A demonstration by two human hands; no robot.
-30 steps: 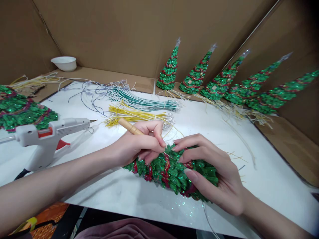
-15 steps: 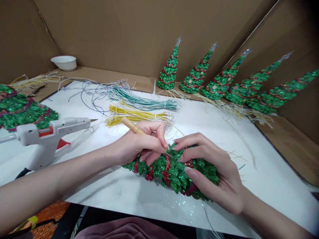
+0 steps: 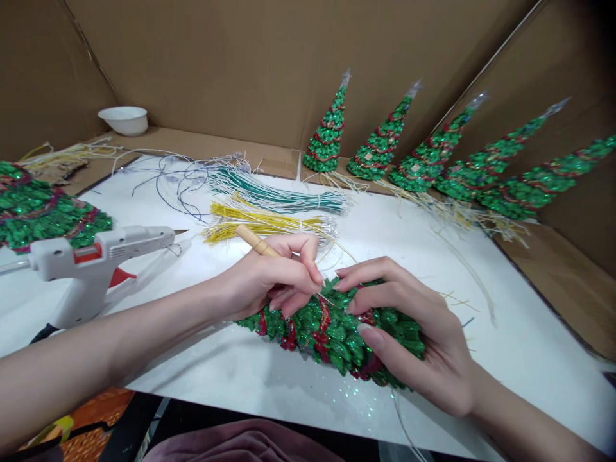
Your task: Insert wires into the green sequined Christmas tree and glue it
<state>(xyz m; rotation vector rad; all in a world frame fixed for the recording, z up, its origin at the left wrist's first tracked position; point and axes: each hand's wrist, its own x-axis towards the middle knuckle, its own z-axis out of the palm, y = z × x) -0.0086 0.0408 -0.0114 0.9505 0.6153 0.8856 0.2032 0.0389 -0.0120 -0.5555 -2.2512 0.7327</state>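
A green glittery Christmas tree ornament [image 3: 312,330] with red garlands lies on its side on the white board. My right hand [image 3: 414,321] is closed around its wider end, thumb in front and fingers over the top. My left hand [image 3: 283,276] pinches an awl with a wooden handle [image 3: 255,240]; its thin metal shaft points down to the right at the tree's surface. Whether the awl's tip is in the tree or only against it, I cannot tell. A thin pale wire [image 3: 407,427] hangs from under the tree near my right hand.
A white glue gun [image 3: 81,269] rests at left, before another tree [image 3: 48,212]. Bundles of yellow wires [image 3: 269,221] and green wires [image 3: 283,192] lie beyond my hands. Several trees [image 3: 327,138] stand along the cardboard wall. A white bowl [image 3: 124,120] sits at back left.
Almost nothing differs. The awl's handle has shifted very slightly, while both hands and the tree keep nearly the same place.
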